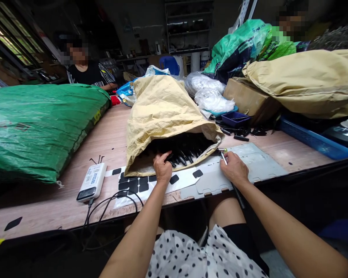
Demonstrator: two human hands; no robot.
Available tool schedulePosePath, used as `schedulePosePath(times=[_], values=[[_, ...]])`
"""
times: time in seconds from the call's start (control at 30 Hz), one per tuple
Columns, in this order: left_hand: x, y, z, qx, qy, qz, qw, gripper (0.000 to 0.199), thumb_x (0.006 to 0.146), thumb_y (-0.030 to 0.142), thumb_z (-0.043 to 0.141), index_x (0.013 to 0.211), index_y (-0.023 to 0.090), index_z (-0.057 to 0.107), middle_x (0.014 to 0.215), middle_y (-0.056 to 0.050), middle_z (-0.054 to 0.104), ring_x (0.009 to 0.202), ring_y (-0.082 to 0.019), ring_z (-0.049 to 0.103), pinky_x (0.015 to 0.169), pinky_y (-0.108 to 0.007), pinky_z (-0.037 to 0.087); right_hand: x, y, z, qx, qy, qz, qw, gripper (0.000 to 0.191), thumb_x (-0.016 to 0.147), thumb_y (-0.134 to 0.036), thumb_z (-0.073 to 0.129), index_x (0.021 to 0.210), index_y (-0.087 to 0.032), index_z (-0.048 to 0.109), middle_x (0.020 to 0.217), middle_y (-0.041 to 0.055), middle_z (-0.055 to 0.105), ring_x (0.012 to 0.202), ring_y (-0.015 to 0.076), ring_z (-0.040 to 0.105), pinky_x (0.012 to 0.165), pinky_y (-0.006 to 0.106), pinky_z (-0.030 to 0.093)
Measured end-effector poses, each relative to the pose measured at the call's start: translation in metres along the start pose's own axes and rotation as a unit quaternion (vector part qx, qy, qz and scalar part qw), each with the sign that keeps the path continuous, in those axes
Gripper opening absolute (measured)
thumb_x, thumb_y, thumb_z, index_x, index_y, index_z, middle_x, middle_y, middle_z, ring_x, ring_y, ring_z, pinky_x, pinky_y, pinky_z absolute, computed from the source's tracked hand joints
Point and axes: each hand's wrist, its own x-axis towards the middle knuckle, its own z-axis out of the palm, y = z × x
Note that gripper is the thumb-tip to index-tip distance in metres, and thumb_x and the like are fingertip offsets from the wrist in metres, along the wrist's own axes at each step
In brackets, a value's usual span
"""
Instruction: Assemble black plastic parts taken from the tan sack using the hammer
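Note:
A tan paper sack [165, 104] lies on the table, its mouth facing me. Many black, slender pieces [182, 152] fill the opening; their exact kind is hard to make out. At the lower lip of the mouth is my left hand [162, 168], fingers apart and touching the nearest black pieces, with some fingertips lost in shadow. My right hand [234, 168] is closed around a small hammer [224, 156] with a silver shaft and a yellow-green end on its head. It is just right of the sack, over a grey board [249, 158].
A green sack [40, 127] bulges at the left. A white power bank [92, 181] with black cables lies near the front edge. Black square stickers [133, 183] lie before the sack. At right are a purple tray [236, 119], a cardboard box [246, 96] and a blue tray [307, 137]. A person [87, 73] sits opposite.

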Motion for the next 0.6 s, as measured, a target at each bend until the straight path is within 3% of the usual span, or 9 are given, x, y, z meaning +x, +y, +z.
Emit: schedulePosePath(times=[0.4,0.5,0.6], values=[[0.0,-0.001,-0.003,0.005,0.003,0.02,1.0,0.058,0.067,0.0,0.046,0.107,0.024,0.08,0.089,-0.004,0.066,0.095,-0.022,0.058,0.094,-0.034,0.048,-0.001,0.002,0.0,0.018,0.001,-0.002,1.0,0.027,0.09,-0.036,0.049,0.11,-0.023,0.06,0.111,0.0055,0.065,0.089,0.0215,0.059,0.067,0.032,0.034],[-0.001,0.007,-0.007,0.014,0.02,0.065,0.998,0.059,0.067,-0.002,0.045,0.105,0.025,0.08,0.086,-0.004,0.063,0.092,-0.022,0.056,0.091,-0.034,0.048,-0.001,0.002,0.001,0.024,0.006,-0.001,1.0,0.026,0.09,-0.036,0.05,0.11,-0.023,0.06,0.109,0.0047,0.065,0.088,0.0213,0.059,0.066,0.031,0.033],[-0.009,0.021,-0.016,0.011,0.002,0.138,0.99,0.058,0.068,-0.005,0.044,0.103,0.024,0.08,0.086,-0.004,0.064,0.093,-0.022,0.054,0.092,-0.036,0.046,0.0,0.003,0.001,0.032,0.009,-0.007,0.999,0.024,0.09,-0.034,0.05,0.108,-0.023,0.061,0.106,0.0043,0.065,0.087,0.0205,0.059,0.066,0.031,0.033]])
